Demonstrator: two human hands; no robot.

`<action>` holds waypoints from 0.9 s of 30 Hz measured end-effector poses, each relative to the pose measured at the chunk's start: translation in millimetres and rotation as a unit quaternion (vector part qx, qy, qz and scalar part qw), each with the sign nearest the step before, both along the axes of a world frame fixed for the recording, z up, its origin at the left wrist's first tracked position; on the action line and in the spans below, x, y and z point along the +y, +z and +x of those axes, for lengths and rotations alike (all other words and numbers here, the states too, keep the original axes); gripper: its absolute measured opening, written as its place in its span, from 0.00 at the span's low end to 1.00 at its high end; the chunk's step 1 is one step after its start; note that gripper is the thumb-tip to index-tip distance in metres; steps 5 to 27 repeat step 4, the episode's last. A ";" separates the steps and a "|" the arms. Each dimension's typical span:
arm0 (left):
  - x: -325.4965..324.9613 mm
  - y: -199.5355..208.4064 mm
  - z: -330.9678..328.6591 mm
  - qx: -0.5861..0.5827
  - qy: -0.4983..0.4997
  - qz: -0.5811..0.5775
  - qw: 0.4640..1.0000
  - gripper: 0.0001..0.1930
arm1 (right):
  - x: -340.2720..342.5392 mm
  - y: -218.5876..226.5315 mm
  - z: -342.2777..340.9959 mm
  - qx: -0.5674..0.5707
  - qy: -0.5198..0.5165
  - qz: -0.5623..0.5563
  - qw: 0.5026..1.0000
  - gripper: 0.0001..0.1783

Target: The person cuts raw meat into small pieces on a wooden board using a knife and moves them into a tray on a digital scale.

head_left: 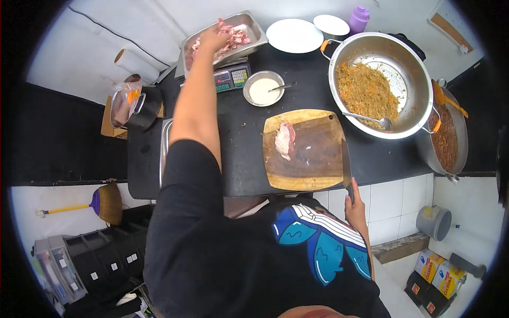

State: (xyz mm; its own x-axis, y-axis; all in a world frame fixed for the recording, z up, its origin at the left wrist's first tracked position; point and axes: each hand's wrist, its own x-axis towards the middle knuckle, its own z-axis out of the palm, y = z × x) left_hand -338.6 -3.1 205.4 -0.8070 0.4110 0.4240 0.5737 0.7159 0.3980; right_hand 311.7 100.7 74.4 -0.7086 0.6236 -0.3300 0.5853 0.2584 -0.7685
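My left arm stretches to the far left, where my left hand (pixel 213 40) reaches into a metal pan (pixel 257 35) among small pieces of raw meat (pixel 239 38). Its fingers are too small and mixed with the meat to make out. The pan rests on a digital scale (pixel 233 76). By the table's near edge, my right hand (pixel 356 205) is closed round the dark handle of a knife (pixel 346 161). The blade lies along the right edge of a wooden cutting board (pixel 302 180), pointing away from me. One larger piece of raw meat (pixel 285 140) lies on the board's left part.
A metal bowl of white liquid (pixel 263 91) with a spoon stands behind the board. To the right are a big pot of shredded food (pixel 366 93) and another brown-filled pot (pixel 445 139). White plates (pixel 295 36), a purple bottle (pixel 359 20) and a dark pot (pixel 146 109) stand around.
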 end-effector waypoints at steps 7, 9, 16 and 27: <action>-7.3 -21.4 11.2 -0.026 0.028 -0.159 0.987 0.34 | -2.3 0.2 5.1 -0.014 0.015 0.014 1.000 0.36; -7.3 -21.4 11.2 -0.026 0.028 -0.159 0.987 0.34 | -2.3 0.2 5.1 -0.014 0.015 0.014 1.000 0.36; -7.3 -21.4 11.2 -0.026 0.028 -0.159 0.987 0.34 | -2.3 0.2 5.1 -0.014 0.015 0.014 1.000 0.36; -7.3 -21.4 11.2 -0.026 0.028 -0.159 0.987 0.34 | -2.3 0.2 5.1 -0.014 0.015 0.014 1.000 0.36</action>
